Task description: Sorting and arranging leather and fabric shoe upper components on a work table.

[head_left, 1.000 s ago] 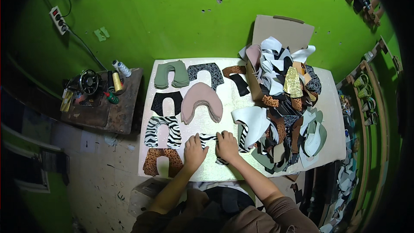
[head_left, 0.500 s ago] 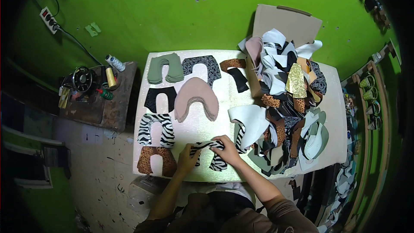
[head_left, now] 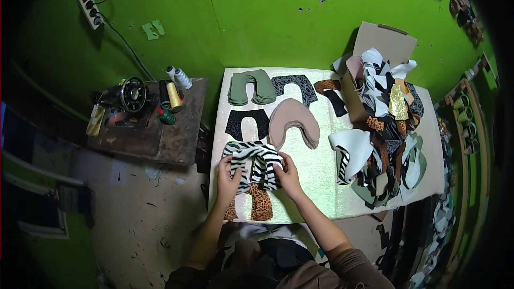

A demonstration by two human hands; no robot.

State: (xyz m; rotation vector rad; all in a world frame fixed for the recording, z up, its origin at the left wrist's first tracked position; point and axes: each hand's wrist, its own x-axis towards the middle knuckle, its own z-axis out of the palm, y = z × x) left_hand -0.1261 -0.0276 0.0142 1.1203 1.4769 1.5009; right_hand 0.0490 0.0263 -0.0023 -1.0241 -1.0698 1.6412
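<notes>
Head view: just left of the frame's centre, the left hand [head_left: 229, 178] and the right hand [head_left: 288, 174] each pinch a side of a zebra-striped cut piece [head_left: 256, 167], holding it above the stack of zebra pieces [head_left: 235, 150] and the leopard-print stack [head_left: 256, 206] on the pale table [head_left: 316, 182]. Both hands are closed on the fabric, fingers curled over its edges. To do this well, the person would want to keep the arch's two legs level and square it to the matching stack before lowering it, so the edges line up. The pink stack [head_left: 293, 120] lies just above, and the heap of mixed cut pieces [head_left: 385, 139] fills the right.
</notes>
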